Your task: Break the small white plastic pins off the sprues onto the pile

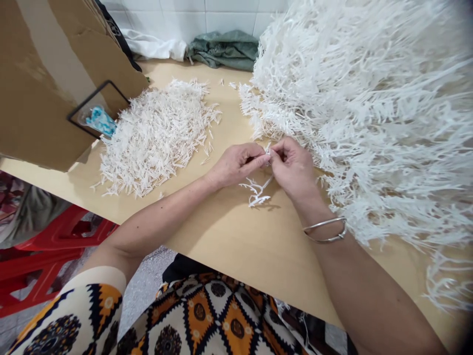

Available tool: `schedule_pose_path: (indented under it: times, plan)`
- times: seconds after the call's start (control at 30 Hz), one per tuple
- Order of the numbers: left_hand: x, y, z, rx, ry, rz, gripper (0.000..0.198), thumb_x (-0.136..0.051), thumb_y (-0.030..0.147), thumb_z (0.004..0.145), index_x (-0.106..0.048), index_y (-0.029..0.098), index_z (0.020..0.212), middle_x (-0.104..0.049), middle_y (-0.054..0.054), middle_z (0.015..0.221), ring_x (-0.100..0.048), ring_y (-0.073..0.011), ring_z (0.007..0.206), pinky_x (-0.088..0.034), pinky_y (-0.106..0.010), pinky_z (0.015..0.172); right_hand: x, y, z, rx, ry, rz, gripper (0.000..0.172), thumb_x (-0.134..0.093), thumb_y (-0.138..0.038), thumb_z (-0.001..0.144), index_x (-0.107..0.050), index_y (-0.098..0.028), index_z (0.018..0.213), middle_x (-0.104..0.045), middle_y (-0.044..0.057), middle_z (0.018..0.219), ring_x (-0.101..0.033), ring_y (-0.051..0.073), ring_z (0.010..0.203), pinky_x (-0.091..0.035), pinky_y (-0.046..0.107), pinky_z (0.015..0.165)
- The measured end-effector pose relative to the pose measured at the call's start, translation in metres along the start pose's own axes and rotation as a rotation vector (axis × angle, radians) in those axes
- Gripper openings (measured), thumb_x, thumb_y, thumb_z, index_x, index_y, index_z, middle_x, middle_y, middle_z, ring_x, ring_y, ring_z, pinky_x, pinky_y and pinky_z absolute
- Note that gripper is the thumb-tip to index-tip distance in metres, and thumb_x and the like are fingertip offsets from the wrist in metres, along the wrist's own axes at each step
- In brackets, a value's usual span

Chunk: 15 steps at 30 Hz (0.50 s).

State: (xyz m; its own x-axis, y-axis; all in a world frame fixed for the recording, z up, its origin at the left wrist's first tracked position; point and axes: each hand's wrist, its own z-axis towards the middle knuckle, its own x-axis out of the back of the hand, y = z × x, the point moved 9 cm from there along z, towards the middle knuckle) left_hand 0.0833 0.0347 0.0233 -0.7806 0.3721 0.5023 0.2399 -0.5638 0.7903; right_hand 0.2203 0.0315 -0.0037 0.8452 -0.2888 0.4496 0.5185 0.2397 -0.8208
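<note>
My left hand [236,163] and my right hand [293,167] meet over the middle of the wooden table [240,236], both with fingers pinched on one white branched plastic frame [257,190] that hangs down from them to the tabletop. A silver bangle [327,229] circles my right wrist. To the left lies a flat heap of small loose white plastic pieces [155,135]. To the right a tall mound of tangled white plastic frames [362,108] fills the table beside my right hand.
A cardboard box [44,84] leans at the far left with a black wire holder and a blue-white item [100,121]. Green and white cloths [221,49] lie by the tiled wall. Red plastic stools [48,256] stand below the table's left edge.
</note>
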Motion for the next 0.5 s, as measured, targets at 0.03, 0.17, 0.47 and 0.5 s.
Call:
schedule_pose_path:
  times: [0.03,0.17,0.47,0.5]
  plan:
    - [0.0,0.0,0.0,-0.016,-0.006,0.009,0.05,-0.051,0.056,0.104,-0.063,0.017,0.076,-0.063,-0.002,0.075,-0.054,-0.0116,0.072,-0.042,-0.026,0.072,0.0,-0.002,-0.001,-0.01,0.002,-0.01,0.017,-0.063,-0.015,0.085,-0.053,-0.024,0.074,-0.054,-0.003,0.066,-0.049,0.015,0.061,-0.039,0.035,0.062]
    - [-0.002,0.002,0.0,-0.043,-0.033,0.04,0.051,-0.05,0.058,0.103,-0.06,0.017,0.074,-0.06,-0.001,0.073,-0.053,-0.0118,0.071,-0.041,-0.027,0.07,-0.001,-0.006,-0.002,-0.024,-0.002,-0.033,0.019,-0.063,-0.014,0.084,-0.052,-0.025,0.073,-0.055,-0.003,0.066,-0.048,0.015,0.062,-0.04,0.034,0.063]
    - [-0.04,0.047,-0.005,-0.147,-0.2,-0.143,0.042,-0.05,0.049,0.106,-0.067,0.019,0.081,-0.066,-0.002,0.077,-0.06,-0.0124,0.073,-0.049,-0.028,0.075,0.033,0.024,0.018,-0.036,0.092,0.035,0.022,-0.067,-0.034,0.087,-0.052,-0.027,0.072,-0.056,0.001,0.07,-0.049,0.017,0.067,-0.045,0.038,0.071]
    - [-0.026,0.038,-0.003,-0.099,-0.077,-0.141,0.044,-0.05,0.051,0.105,-0.067,0.019,0.082,-0.065,-0.002,0.077,-0.059,-0.0127,0.072,-0.047,-0.028,0.073,0.031,0.025,0.017,-0.042,0.067,0.046,0.019,-0.066,-0.035,0.086,-0.055,-0.026,0.074,-0.057,0.0,0.071,-0.049,0.017,0.066,-0.045,0.037,0.07]
